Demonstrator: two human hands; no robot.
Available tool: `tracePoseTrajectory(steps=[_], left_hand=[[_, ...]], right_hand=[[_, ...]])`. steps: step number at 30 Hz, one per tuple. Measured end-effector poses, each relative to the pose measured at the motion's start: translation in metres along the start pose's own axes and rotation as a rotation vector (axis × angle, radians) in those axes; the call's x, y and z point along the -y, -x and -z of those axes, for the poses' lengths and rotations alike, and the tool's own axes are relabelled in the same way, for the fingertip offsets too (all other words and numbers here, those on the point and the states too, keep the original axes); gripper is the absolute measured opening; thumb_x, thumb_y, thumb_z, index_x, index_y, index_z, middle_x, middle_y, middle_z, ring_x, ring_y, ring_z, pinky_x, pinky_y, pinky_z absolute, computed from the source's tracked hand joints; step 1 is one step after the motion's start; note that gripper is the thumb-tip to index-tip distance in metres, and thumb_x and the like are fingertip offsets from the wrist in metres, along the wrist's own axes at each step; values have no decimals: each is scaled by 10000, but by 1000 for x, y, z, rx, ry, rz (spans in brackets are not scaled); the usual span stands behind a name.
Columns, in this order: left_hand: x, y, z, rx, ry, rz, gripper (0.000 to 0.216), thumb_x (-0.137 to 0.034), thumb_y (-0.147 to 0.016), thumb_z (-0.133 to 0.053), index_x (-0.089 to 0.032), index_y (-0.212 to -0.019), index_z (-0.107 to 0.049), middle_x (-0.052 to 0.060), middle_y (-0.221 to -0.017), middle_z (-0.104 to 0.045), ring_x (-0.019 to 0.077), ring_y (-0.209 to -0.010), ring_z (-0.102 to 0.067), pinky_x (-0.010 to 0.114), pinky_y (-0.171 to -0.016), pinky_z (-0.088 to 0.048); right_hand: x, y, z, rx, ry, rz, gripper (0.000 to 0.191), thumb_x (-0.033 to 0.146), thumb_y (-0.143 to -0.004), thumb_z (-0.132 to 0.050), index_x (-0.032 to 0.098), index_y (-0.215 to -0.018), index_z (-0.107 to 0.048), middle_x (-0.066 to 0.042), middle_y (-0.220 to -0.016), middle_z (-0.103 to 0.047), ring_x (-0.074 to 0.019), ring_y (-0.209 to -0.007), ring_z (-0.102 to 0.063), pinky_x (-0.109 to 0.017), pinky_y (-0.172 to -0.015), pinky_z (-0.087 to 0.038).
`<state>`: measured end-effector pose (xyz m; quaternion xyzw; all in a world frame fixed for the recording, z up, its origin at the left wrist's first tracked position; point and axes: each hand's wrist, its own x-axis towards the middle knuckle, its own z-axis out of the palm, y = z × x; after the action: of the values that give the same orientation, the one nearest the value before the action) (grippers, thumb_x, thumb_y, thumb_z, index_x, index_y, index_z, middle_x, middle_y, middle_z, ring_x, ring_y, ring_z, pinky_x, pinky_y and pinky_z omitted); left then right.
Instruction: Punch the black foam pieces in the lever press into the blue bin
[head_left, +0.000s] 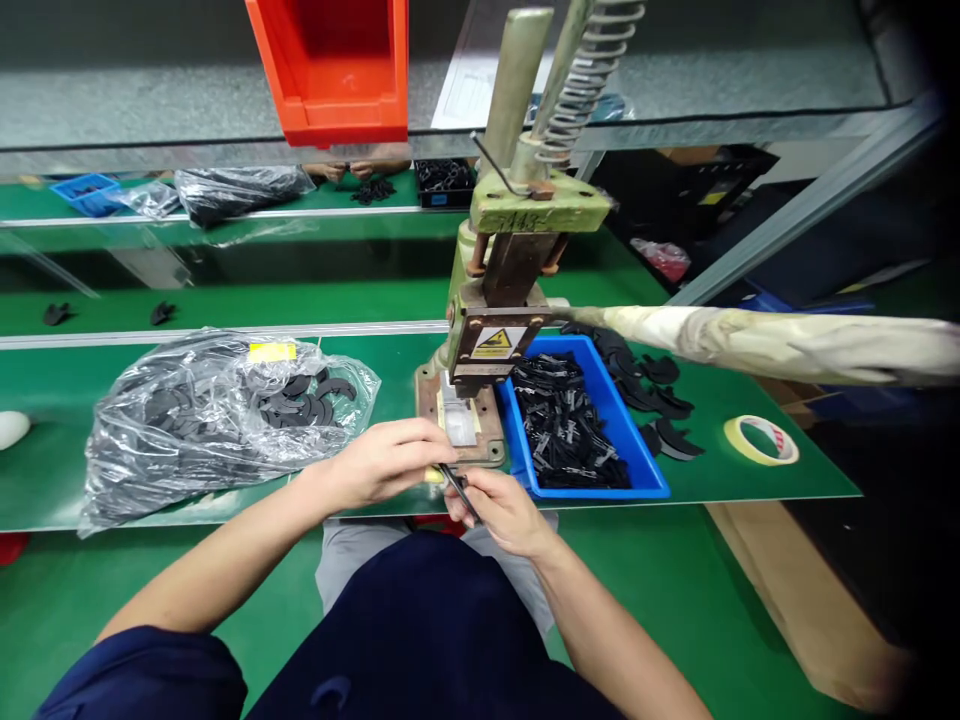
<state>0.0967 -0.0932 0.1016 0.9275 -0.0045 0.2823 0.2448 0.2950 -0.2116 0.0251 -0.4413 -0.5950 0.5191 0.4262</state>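
A: Entry one, the hands?

B: Left hand (390, 460), fingers drawn together on the upper end of a slim black plastic strip (459, 490). Right hand (504, 512), thumb and fingers clamped on the strip's lower part.

A: Location of the strip?

B: Between both hands, tilted, at the near edge of the green worktop (60, 470), just in front of the base of the green-painted metal hand press (499, 300).

A: Adjacent stock?

B: Blue rectangular plastic tray (600, 490), filled with small black parts, touching the press base on the right. Clear crumpled plastic bag (187, 420) of black curved pieces, on the left. Loose black curved pieces (664, 400) beyond the tray. Roll of pale yellow tape (759, 440), far right. Cloth-wrapped lever handle (750, 345) above these. Orange plastic bin (337, 70) on the upper shelf.
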Motion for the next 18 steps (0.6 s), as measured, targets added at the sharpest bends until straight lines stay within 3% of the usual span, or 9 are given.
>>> tracePoseTrajectory(steps=[4, 7, 9, 12, 18], left_hand=[[1, 7, -3, -39, 22, -49, 194, -189, -1009, -480, -166, -1145, -617, 124, -1016, -693, 176, -975, -683, 261, -838, -565], [-5, 8, -1, -2, -102, -101, 175, -155, -1004, -479, -172, -1105, -621, 97, -973, -700, 179, -957, -677, 274, -832, -562], [-9, 8, 1, 30, -169, -113, 158, -146, -997, -494, -163, -1081, -628, 95, -968, -703, 186, -967, -675, 285, -841, -563], [-12, 9, 2, 69, -224, -89, 162, -163, -1004, -495, -162, -1074, -640, 92, -975, -707, 184, -975, -677, 286, -858, -567], [-8, 19, -3, 67, -219, -24, 211, -265, -1029, -475, -188, -1110, -654, 93, -997, -714, 171, -961, -692, 291, -895, -576]], right_hand=[[3, -6, 14, 40, 90, 110, 415, 522, -981, -476, 183, -891, -699, -41, -796, -685, -137, -721, -612, -276, -691, -510], [7, -11, 25, -34, 159, 190, 316, 438, -964, -553, 215, -1137, -696, -87, -1073, -720, -185, -997, -655, -341, -895, -535], [10, -13, 31, -74, 192, 238, 303, 380, -947, -596, 230, -1196, -680, -95, -1154, -707, -195, -1075, -643, -371, -962, -526], [17, -15, 36, -58, 224, 303, 260, 319, -921, -644, 239, -1161, -703, -81, -1117, -728, -196, -1064, -660, -377, -974, -538], [24, -21, 31, 25, 315, 414, 176, 232, -925, -630, 220, -1065, -736, -59, -1005, -755, -149, -919, -707, -285, -843, -576]])
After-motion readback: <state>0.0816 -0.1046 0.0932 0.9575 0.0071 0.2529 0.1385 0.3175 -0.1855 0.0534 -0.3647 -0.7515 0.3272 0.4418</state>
